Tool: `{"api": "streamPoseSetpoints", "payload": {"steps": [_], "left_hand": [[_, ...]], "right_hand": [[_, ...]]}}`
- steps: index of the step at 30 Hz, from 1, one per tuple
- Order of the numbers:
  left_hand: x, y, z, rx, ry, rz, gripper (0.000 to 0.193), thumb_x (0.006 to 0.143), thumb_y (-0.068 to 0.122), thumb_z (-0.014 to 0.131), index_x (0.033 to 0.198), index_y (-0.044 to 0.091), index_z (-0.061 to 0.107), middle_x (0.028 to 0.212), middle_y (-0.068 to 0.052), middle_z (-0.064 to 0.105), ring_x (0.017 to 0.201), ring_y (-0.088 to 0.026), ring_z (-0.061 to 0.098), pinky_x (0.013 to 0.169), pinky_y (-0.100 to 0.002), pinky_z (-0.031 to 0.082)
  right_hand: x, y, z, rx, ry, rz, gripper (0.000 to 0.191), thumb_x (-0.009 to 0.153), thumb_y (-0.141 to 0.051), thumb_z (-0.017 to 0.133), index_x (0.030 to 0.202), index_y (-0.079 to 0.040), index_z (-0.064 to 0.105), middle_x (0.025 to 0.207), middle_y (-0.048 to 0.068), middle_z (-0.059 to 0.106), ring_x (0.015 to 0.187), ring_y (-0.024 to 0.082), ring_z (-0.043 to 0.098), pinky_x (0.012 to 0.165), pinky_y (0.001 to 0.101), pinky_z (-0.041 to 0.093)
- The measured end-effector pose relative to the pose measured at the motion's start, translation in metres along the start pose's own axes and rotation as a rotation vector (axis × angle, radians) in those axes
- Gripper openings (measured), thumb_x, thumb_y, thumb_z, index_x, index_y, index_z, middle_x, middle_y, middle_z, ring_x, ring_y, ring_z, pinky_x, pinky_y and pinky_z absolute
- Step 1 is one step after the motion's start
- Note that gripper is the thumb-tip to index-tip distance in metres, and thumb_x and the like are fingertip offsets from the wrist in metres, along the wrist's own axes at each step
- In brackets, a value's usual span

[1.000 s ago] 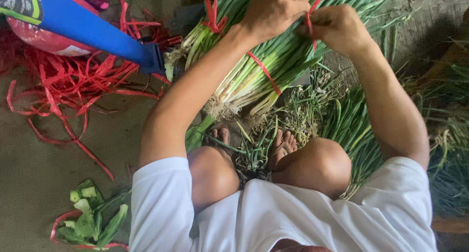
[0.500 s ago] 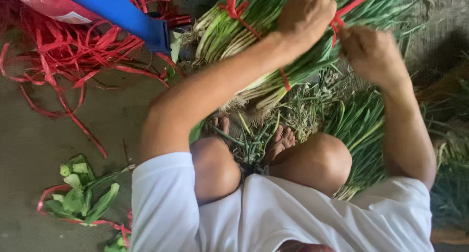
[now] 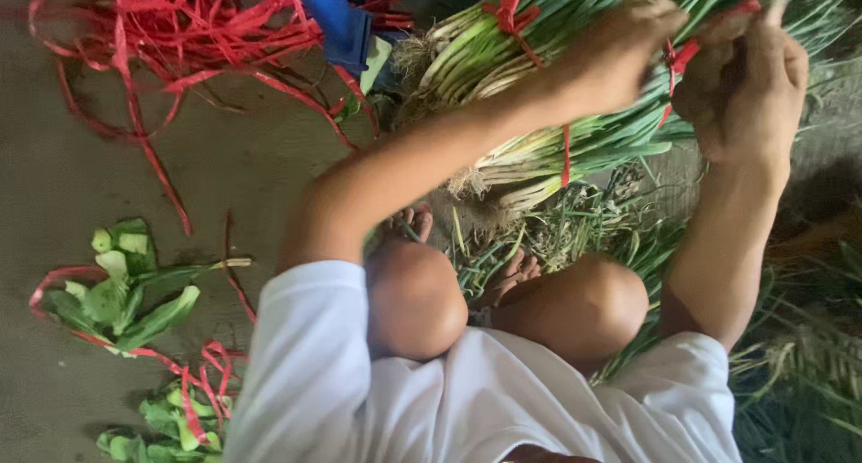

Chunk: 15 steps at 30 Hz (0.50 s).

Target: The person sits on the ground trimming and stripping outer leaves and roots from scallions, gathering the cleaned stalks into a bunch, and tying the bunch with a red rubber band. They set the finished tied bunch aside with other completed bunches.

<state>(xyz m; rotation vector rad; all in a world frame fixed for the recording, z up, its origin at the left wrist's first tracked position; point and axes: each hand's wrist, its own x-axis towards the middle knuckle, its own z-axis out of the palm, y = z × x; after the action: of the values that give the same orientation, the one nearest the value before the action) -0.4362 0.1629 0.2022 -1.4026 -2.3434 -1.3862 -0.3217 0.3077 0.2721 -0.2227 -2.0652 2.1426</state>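
A big bundle of green onions (image 3: 539, 149) with white stalks lies on the ground in front of my knees, bound by red plastic string (image 3: 566, 155). My left hand (image 3: 620, 54) rests on top of the bundle, fingers closed on a red string end. My right hand (image 3: 750, 81) is just right of it, gripping the same red string (image 3: 680, 59) where a knot sits between the two hands. A second tied bundle (image 3: 476, 41) lies behind, with a red knot (image 3: 510, 5).
A heap of loose red string (image 3: 162, 41) lies at upper left beside a blue object (image 3: 332, 18). Cut green leaves (image 3: 126, 288) with string scraps lie lower left. Loose onion greens (image 3: 799, 355) cover the ground on the right. My bare feet (image 3: 516, 270) sit among trimmings.
The view has shifted, so the bundle and both hands sit further right and higher. My hands have drawn closer together on the red string, the right one raised with its fingers up.
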Motion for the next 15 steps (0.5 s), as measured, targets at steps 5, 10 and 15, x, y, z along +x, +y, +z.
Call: {"api": "streamPoseSetpoints", "payload": {"steps": [5,10,15], "left_hand": [[-0.06,-0.033,-0.096,0.042,-0.167,-0.469,0.039,0.102,0.023,0.069,0.136,0.008,0.058,0.11,-0.013,0.07,0.093,-0.028,0.071,0.088,-0.043,0.056],[-0.128,-0.046,-0.14,0.392,0.039,-0.252,0.059,0.096,0.018,0.071,0.143,-0.007,0.048,0.136,-0.028,0.058,0.12,-0.04,0.06,0.102,-0.048,0.049],[-0.159,-0.046,-0.15,0.145,0.034,-0.447,0.046,0.102,0.016,0.069,0.143,0.001,0.053,0.139,-0.023,0.061,0.125,-0.04,0.06,0.105,-0.046,0.05]], "right_hand": [[0.029,-0.006,0.063,-0.921,-0.283,-0.564,0.023,0.113,-0.015,0.064,0.127,0.003,0.069,0.112,0.014,0.07,0.103,0.025,0.066,0.088,0.0365,0.053],[0.077,0.024,0.097,-1.237,-0.445,-0.731,0.026,0.098,-0.028,0.082,0.118,-0.012,0.078,0.101,0.015,0.071,0.102,0.035,0.066,0.09,0.0451,0.053],[0.089,0.017,0.097,-1.241,-0.662,-0.288,0.025,0.106,-0.039,0.073,0.117,-0.017,0.078,0.095,0.009,0.072,0.083,0.025,0.067,0.083,0.0411,0.055]]}}
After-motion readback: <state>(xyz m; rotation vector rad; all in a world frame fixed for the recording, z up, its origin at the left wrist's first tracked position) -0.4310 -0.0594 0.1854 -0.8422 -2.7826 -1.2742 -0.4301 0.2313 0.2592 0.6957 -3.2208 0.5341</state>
